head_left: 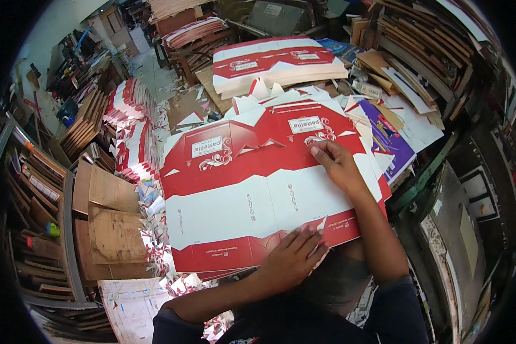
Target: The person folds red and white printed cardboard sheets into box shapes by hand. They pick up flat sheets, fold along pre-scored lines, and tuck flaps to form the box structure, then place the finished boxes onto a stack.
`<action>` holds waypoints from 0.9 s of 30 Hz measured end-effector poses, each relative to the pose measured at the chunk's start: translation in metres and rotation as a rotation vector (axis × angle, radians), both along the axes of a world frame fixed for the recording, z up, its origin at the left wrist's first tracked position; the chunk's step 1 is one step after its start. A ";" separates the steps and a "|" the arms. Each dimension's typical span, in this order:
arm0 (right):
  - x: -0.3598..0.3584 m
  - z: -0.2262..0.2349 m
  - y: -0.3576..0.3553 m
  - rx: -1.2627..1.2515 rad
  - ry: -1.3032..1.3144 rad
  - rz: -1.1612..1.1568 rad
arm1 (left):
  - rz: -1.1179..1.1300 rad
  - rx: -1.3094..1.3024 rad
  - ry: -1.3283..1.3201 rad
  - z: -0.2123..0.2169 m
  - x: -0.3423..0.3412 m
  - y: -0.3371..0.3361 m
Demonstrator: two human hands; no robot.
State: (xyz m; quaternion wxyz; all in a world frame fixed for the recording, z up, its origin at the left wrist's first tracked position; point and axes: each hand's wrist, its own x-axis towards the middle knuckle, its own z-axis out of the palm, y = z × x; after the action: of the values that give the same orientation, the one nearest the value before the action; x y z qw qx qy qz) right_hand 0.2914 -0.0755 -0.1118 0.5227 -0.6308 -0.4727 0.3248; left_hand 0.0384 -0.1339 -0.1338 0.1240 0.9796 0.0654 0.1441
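A stack of flat red and white printed carton sheets (241, 195) lies in front of me. My left hand (295, 255) rests palm down on the stack's near edge, fingers spread, with a small white paper scrap at its fingertips. My right hand (338, 163) presses flat on the top sheet toward its far right side. Neither hand grips anything.
A second pile of the same red and white sheets (278, 63) sits behind. More stacks (132, 126) stand at the left. Brown cardboard boards (112, 223) lie at lower left, purple printed sheets (387, 137) at right. Cut scraps litter the floor around the stack.
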 end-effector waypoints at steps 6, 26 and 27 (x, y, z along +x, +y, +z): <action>0.003 -0.001 -0.005 -0.053 -0.110 -0.017 | -0.150 -0.270 -0.188 -0.010 -0.027 -0.004; -0.042 0.021 0.061 0.137 -0.813 0.267 | 0.475 -0.011 -0.267 0.046 -0.011 0.189; -0.049 0.013 0.066 0.177 -0.812 0.244 | 0.475 -0.022 -0.197 0.037 -0.004 0.194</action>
State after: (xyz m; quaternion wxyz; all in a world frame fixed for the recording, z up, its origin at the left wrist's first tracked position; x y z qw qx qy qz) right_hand 0.2425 -0.0100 -0.0986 0.3042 -0.5997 -0.7370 0.0681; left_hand 0.0349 0.0597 -0.0969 0.1032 0.9165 0.2827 0.2634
